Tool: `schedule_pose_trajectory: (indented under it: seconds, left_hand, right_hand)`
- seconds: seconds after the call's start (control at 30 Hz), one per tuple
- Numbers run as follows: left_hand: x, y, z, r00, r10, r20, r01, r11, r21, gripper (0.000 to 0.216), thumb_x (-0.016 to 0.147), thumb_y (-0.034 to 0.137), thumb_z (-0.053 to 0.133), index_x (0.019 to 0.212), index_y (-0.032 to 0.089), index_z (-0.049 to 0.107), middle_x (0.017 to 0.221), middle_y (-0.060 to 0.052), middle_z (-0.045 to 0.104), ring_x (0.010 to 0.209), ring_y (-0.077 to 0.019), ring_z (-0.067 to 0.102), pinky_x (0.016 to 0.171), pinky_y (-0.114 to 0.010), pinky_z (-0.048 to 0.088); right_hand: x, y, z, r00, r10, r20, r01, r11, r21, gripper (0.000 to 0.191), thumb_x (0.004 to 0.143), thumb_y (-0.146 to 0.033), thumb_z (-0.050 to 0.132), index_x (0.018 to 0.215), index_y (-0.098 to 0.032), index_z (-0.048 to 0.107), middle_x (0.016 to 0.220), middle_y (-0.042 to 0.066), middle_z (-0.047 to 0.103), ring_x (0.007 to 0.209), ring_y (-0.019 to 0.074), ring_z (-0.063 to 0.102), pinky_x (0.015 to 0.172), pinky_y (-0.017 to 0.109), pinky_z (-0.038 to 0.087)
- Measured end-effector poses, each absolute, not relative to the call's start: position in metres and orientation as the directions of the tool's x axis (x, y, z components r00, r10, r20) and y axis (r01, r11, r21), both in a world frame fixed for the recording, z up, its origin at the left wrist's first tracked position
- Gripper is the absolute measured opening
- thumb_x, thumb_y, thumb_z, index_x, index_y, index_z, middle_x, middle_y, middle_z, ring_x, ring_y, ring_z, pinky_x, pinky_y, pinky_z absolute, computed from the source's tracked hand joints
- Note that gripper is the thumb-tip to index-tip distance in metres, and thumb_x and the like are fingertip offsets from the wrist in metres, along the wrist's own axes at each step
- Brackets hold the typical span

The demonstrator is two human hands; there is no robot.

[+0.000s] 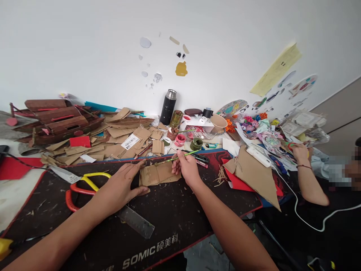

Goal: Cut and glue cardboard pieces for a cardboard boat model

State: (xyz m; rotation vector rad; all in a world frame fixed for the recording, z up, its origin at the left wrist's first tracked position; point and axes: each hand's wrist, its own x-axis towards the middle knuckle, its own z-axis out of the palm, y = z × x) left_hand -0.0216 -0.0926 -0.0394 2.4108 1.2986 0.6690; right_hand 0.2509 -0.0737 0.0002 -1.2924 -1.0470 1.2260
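My right hand (186, 167) is closed around a thin green-handled paintbrush (192, 153). Its tip end points left, over the top edge of a folded brown cardboard piece (158, 174). At the left end of that cardboard, my left hand (124, 184) grips it, with the thumb along the lower edge and the fingers at the upper edge. Behind my hands stand small paint jars: a pink-red jar (179, 140), a dark green jar (196, 143) and a brownish jar (172, 133). A black cutter knife (199, 156) lies just beyond my right hand.
Scissors (84, 184) and a clear ruler (138, 222) lie near my left forearm. Cardboard scraps (132, 141), a brown model boat (62, 122) and a black flask (168, 107) line the wall. Another person's hand (301, 153) is at the right, beside a cardboard sheet (254, 175).
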Motion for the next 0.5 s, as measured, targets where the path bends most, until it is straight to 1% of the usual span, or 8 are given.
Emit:
schedule_pose_trajectory:
  seconds: [0.2, 0.37, 0.5]
  left_hand:
    - [-0.021, -0.093, -0.039, 0.486, 0.84, 0.242, 0.692, -0.539, 0.481, 0.084, 0.095, 0.064, 0.068, 0.162, 0.018, 0.046, 0.148, -0.017, 0.067, 0.139, -0.0352, 0.061, 0.118, -0.049, 0.049]
    - [-0.021, -0.093, -0.039, 0.481, 0.843, 0.24, 0.7, -0.534, 0.473, 0.086, 0.094, 0.065, 0.068, 0.162, 0.018, 0.046, 0.15, -0.017, 0.066, 0.14, -0.0359, 0.06, 0.119, -0.05, 0.049]
    - [-0.022, -0.092, -0.04, 0.486, 0.84, 0.243, 0.702, -0.541, 0.464, 0.087, 0.094, 0.067, 0.068, 0.162, 0.016, 0.046, 0.15, -0.018, 0.066, 0.141, -0.0361, 0.06, 0.119, -0.05, 0.049]
  right_hand:
    - [0.249, -0.074, 0.0, 0.13, 0.987, -0.099, -0.065, -0.091, -0.994, 0.061, 0.082, -0.08, 0.071, 0.085, -0.02, 0.062, 0.054, -0.002, 0.064, 0.037, 0.0133, 0.061, 0.033, 0.019, 0.04]
    - [0.229, -0.071, 0.0, 0.067, 0.99, -0.122, -0.085, -0.117, -0.99, 0.06, 0.082, -0.08, 0.07, 0.084, -0.021, 0.06, 0.053, -0.003, 0.063, 0.035, 0.0134, 0.059, 0.032, 0.019, 0.04]
    - [0.221, -0.071, 0.002, 0.027, 0.991, -0.129, -0.069, -0.127, -0.99, 0.06, 0.083, -0.08, 0.068, 0.084, -0.021, 0.06, 0.053, -0.003, 0.063, 0.035, 0.0129, 0.058, 0.032, 0.019, 0.04]
